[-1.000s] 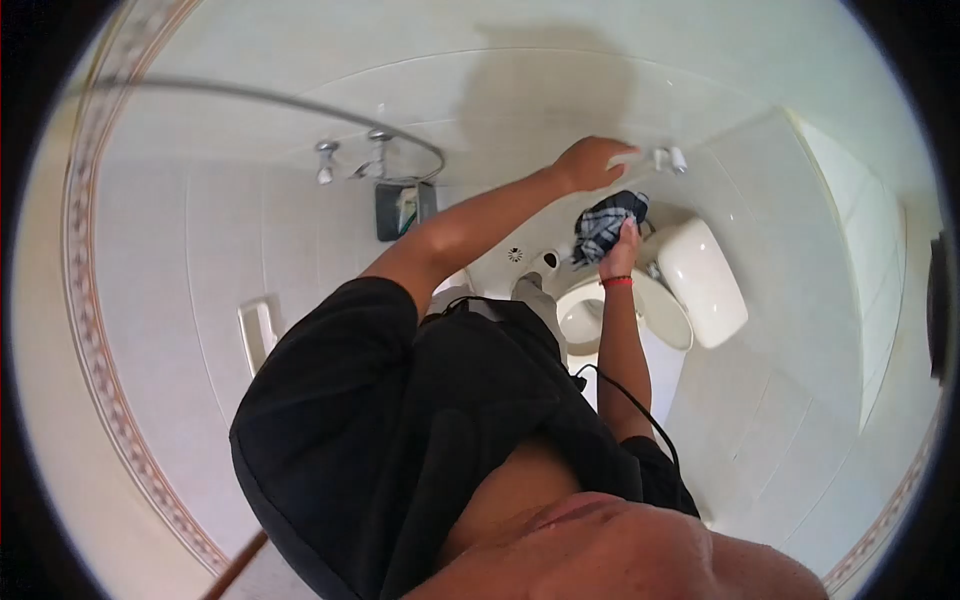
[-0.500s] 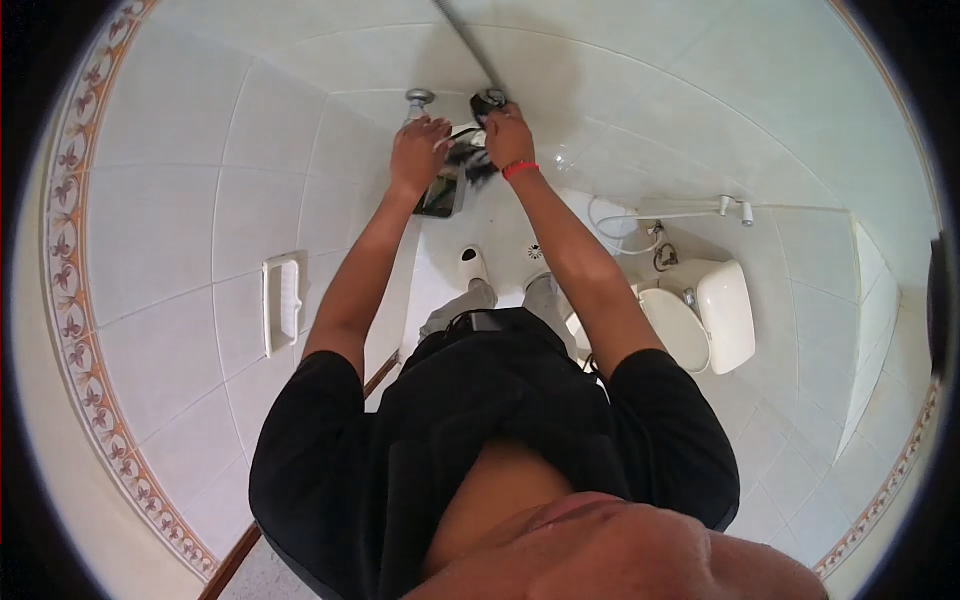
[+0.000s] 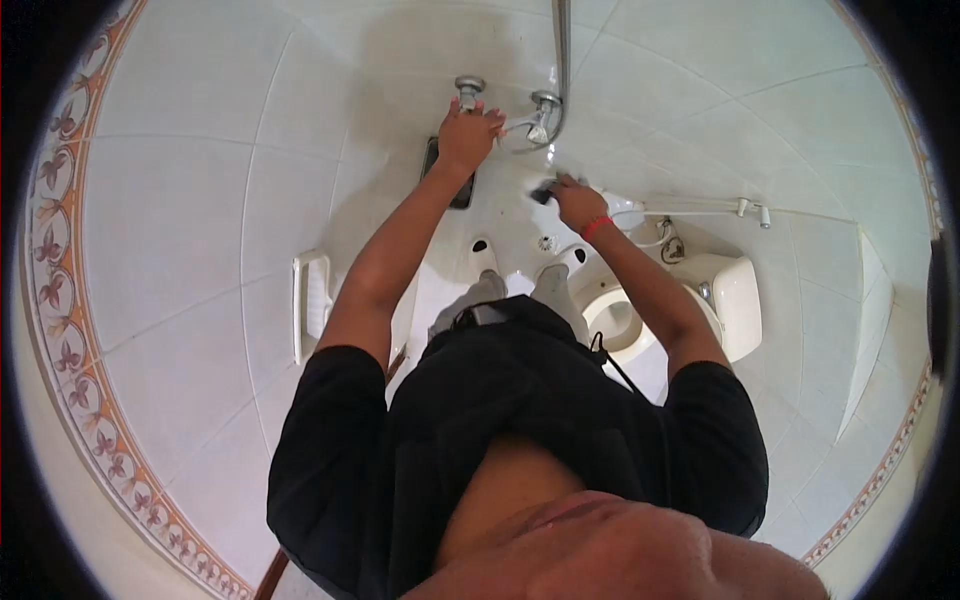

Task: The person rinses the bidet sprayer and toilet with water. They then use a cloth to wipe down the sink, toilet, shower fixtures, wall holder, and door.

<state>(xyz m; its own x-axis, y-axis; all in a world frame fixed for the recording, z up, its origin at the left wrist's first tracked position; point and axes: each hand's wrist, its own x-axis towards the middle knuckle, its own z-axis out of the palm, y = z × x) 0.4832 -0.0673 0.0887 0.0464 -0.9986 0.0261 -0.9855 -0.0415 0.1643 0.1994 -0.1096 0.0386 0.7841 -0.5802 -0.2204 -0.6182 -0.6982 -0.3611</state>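
My left hand [image 3: 468,138] is at the left wall tap [image 3: 469,88], its fingers spread over the front of the tap's handle. Lower and to the right is my right hand [image 3: 580,205], with a red band at the wrist. Its fingers are closed on a dark cloth [image 3: 543,192], which is blurred and mostly bunched up. Above the right hand, the second tap [image 3: 541,118] with its metal hose [image 3: 563,60] is fixed to the tiled wall.
A dark-edged rectangular object [image 3: 462,194] is partly hidden beneath my left forearm. At the right are the toilet [image 3: 738,300] and a wall-mounted white rail [image 3: 690,212]. A recessed soap holder [image 3: 313,305] is on the left wall. My feet flank a floor drain [image 3: 546,243].
The view has turned left from the toilet side to the taps. My left hand has gone to the left tap. My right hand has moved the cloth from the hose tap, down and right.
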